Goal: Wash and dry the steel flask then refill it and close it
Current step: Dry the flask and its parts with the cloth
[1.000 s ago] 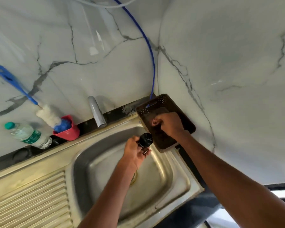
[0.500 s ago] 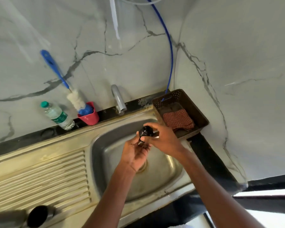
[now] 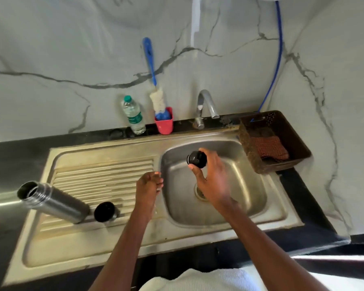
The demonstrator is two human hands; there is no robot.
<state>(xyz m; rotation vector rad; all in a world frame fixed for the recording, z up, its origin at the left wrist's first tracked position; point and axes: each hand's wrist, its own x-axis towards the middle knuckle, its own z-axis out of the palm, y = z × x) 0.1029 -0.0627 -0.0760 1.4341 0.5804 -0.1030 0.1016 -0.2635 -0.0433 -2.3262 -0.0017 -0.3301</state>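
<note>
Right hand [image 3: 212,181] pinches black stopper [image 3: 196,159] above sink basin [image 3: 250,185]; left hand [image 3: 148,185] loosely curled, holding nothing.

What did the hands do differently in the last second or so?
The black cap passed from the left hand to the right hand, which had been reaching into the brown basket. The left hand let go and drew back empty. The cap is still over the sink; the cloth stays in the basket.
</note>
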